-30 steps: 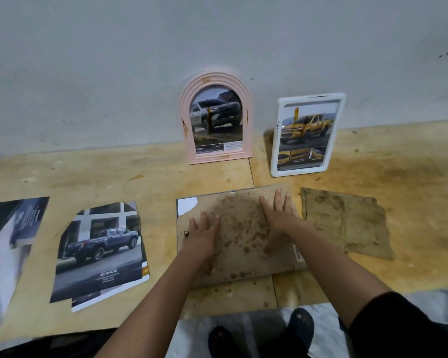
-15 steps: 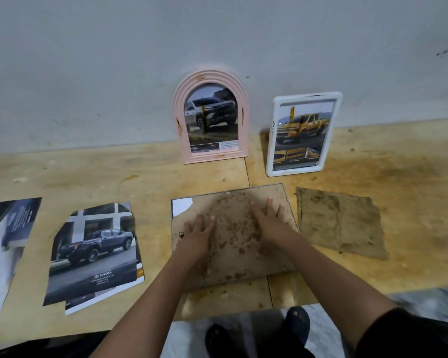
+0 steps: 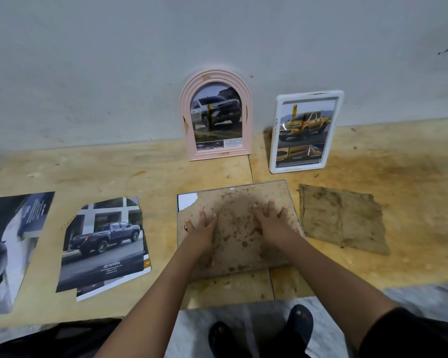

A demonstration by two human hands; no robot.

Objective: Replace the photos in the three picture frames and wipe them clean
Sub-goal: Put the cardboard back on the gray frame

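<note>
You were on the third frame (image 3: 239,228), face down on the table (image 3: 373,182) before the two standing ones; your left hand (image 3: 201,229) and right hand (image 3: 272,223) pressed flat, fingers straight, on its stained backing; next, I judged, came prising that backing off; its clips were hard to see.

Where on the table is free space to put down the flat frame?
Bare wood lies left of the pink arched frame along the wall, above the truck photo, and at the far right beyond the stained cloth. It is crowded in the middle, where both hands press the flat frame below the white frame.
</note>
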